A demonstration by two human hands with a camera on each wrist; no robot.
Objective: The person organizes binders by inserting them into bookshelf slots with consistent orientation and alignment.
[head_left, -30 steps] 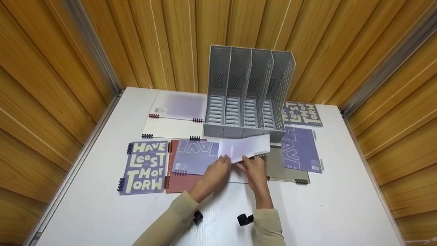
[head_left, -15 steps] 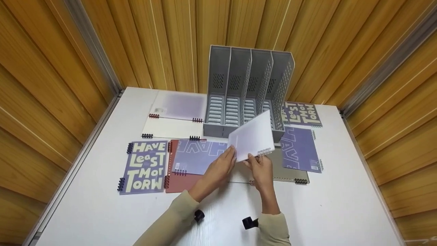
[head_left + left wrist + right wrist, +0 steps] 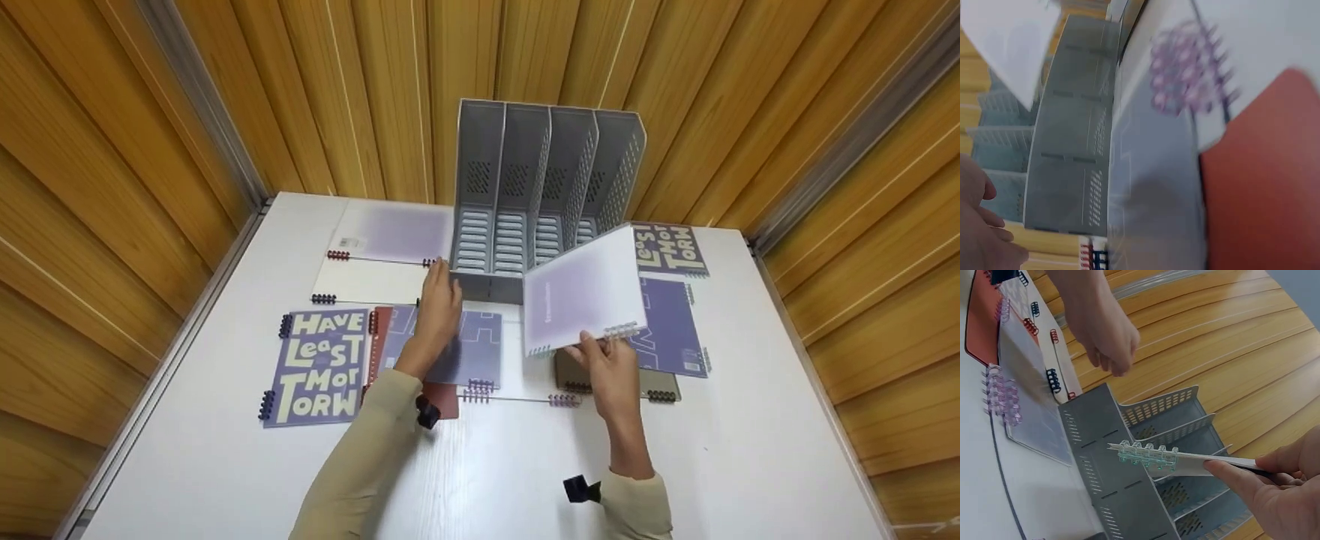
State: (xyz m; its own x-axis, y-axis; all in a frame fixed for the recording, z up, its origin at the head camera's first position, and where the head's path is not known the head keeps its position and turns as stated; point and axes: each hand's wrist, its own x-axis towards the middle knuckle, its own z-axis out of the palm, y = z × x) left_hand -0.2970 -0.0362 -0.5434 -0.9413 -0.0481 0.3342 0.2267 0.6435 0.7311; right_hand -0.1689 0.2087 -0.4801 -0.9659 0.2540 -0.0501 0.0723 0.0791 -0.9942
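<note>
My right hand [image 3: 616, 375] pinches a white-and-lilac ring-bound notebook [image 3: 581, 281] by its lower edge, beside its clear greenish coils. The notebook is raised and tilted in front of the right part of a grey file rack [image 3: 487, 286], partly hiding it. In the right wrist view, the notebook [image 3: 1185, 464] shows nearly edge-on between thumb and fingers. My left hand [image 3: 435, 315] holds nothing; its fingertips are near the rack's front left corner, above a purple notebook [image 3: 476, 352]. In the right wrist view, the left hand's fingers hang loosely bent.
White and lilac notebooks [image 3: 409, 229] lie left of the rack. A purple lettered notebook [image 3: 319, 367] and a red one [image 3: 442, 401] lie at front left. On the right are an olive notebook [image 3: 664, 386], a purple one [image 3: 675, 330] and another lettered one [image 3: 675, 251].
Both hands held the notebook earlier. The left hand has let go and moved left toward the rack's corner. The right hand has lifted the notebook and carried it right.
</note>
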